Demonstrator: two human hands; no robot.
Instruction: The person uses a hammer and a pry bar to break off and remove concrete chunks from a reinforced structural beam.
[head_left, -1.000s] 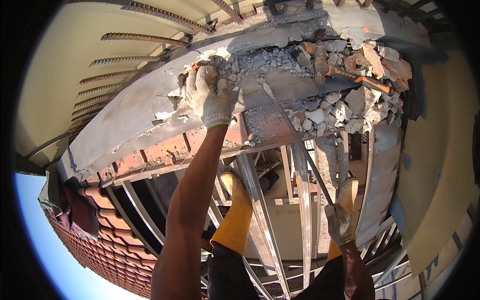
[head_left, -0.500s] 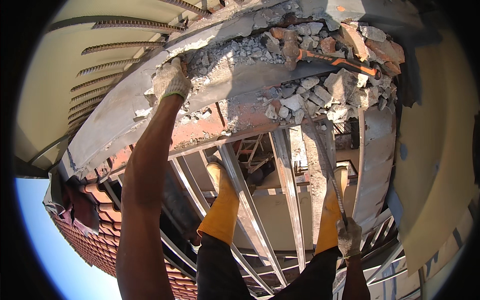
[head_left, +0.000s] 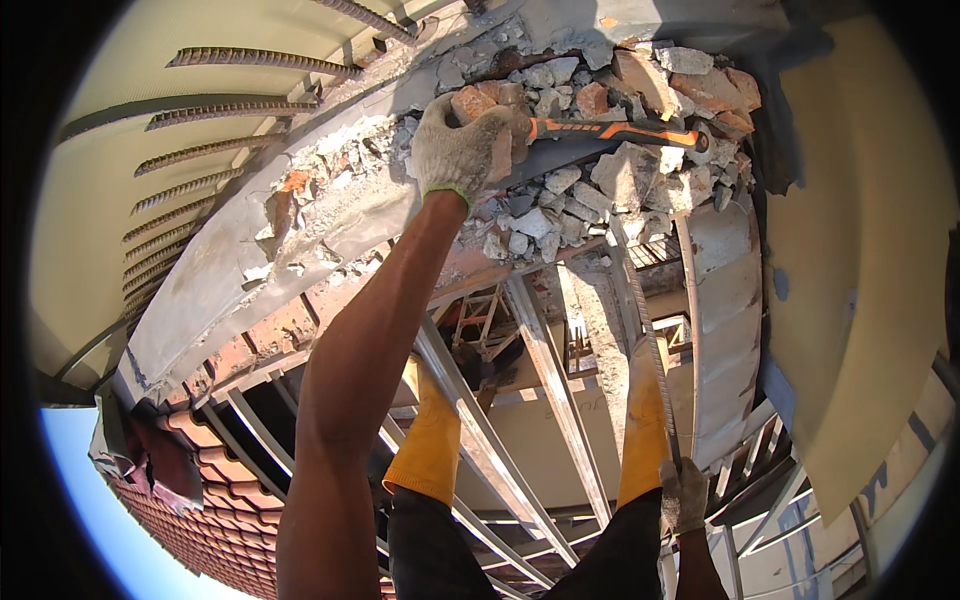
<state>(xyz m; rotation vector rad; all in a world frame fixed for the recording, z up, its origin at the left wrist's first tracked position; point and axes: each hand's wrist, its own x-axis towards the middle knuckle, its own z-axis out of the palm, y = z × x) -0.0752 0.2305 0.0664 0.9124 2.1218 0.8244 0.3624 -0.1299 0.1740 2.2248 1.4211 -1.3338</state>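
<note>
My left hand (head_left: 455,155), in a pale knitted work glove, is over the rubble on top of the wall, right beside the hammer's head. Its thumb and fingers close around an orange piece of brick (head_left: 474,102); part of the grip is hidden. The hammer (head_left: 620,130), with an orange and black handle, lies across the broken rubble, its handle to the right. My gloved right hand (head_left: 685,495), low on the right, wraps around the lower end of a long ribbed steel bar (head_left: 652,340). The bar's upper end reaches the rubble's edge.
Broken concrete and brick (head_left: 640,180) lie heaped on the wall top. Bent rebar ends (head_left: 210,150) jut out at the upper left. Metal rafters (head_left: 490,430) with open gaps run beneath me, between my yellow boots (head_left: 428,450). Roof tiles (head_left: 220,510) slope at the lower left.
My left hand has moved right along the wall top, from the small debris to beside the hammer's head. My right hand still holds the steel bar. The view has shifted slightly.
</note>
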